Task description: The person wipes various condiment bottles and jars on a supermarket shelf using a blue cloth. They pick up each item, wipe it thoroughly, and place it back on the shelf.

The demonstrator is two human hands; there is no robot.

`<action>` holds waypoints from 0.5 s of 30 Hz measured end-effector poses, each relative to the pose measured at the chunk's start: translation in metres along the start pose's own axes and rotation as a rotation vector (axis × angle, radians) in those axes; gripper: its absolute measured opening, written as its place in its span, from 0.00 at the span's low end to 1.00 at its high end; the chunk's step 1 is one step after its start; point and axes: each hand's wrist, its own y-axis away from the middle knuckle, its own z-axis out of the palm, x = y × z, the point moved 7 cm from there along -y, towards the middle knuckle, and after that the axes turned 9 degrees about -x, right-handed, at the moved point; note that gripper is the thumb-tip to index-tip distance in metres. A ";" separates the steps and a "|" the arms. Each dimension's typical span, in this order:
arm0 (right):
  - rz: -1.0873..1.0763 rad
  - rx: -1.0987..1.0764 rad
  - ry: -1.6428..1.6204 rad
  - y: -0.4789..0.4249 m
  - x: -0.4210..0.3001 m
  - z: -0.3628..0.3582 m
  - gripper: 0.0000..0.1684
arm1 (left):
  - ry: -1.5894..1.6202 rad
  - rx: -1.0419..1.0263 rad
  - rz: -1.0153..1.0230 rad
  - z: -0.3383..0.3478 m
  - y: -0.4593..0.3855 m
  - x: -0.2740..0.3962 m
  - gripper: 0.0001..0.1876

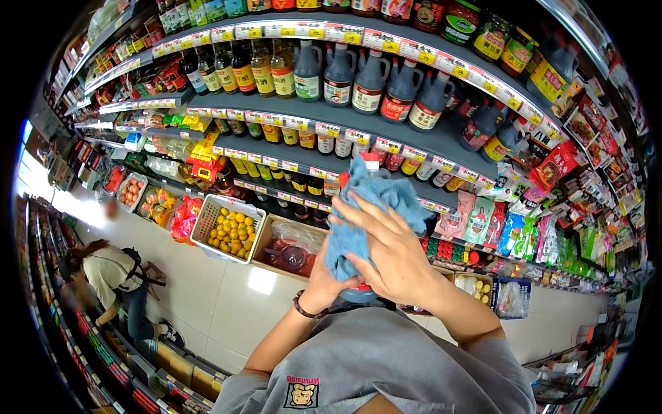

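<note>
Close to my chest, a large dark plastic bottle [359,295] is mostly hidden by a blue cloth [353,243] and my hands; its base and a red cap show. My left hand [320,274], with a dark bracelet at the wrist, holds the bottle's side from the left, its fingers largely hidden under the cloth. My right hand [390,248] lies spread on the cloth, pressing it against the bottle. Beyond them, dark jugs with handles [367,85] and glass bottles [261,67] stand in a row on a grey shelf [320,116].
A white crate [196,225] of orange citrus fruit and a cardboard box [261,238] with plastic bags stand on the floor before the shelves. At the far left another person [116,274] bends to a lower shelf. Bagged goods [517,227] fill the right-hand shelves.
</note>
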 end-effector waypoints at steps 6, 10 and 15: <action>-0.004 0.177 -0.111 -0.019 0.019 -0.007 0.29 | -0.134 -0.046 0.126 -0.005 0.009 0.015 0.52; 0.110 0.320 -0.442 0.017 0.014 0.030 0.28 | 0.011 0.031 0.143 -0.026 0.020 0.012 0.51; 0.259 0.546 -1.137 0.037 0.045 0.070 0.28 | 0.182 -0.250 -0.063 -0.022 0.028 0.003 0.50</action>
